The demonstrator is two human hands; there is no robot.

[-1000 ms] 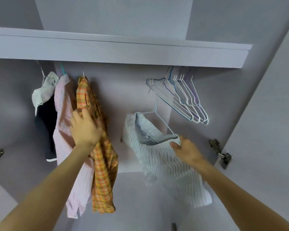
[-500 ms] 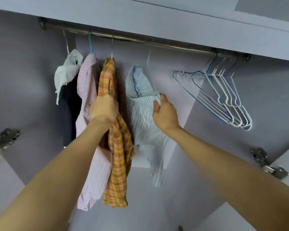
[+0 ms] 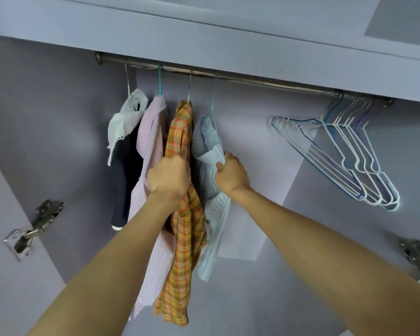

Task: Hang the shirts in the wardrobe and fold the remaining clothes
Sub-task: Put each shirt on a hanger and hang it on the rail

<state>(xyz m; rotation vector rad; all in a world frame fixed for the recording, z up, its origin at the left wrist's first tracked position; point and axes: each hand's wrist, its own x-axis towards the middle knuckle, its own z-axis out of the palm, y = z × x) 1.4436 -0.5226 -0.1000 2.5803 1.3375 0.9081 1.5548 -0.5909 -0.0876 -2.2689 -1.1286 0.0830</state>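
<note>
Right hand (image 3: 232,174) fingers pinched on blue striped shirt (image 3: 207,141) shoulder; left hand (image 3: 170,175) fisted around orange plaid shirt (image 3: 180,214), 9 o'clock. Fabric light, floppy; grip at hanger shoulder.

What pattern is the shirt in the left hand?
Orange plaid shirt, held by the left hand; head view.

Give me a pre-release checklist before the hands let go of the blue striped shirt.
1. Blue striped shirt hanger hook over the rail: ok, though the shelf edge partly hides the hook.
2. Right hand gripping that shirt: ok.
3. Left hand holding the orange plaid shirt aside: ok.
4. Shirt seated evenly on its hanger: cannot tell.
5. Free rail between it and the empty hangers: ok.
</note>
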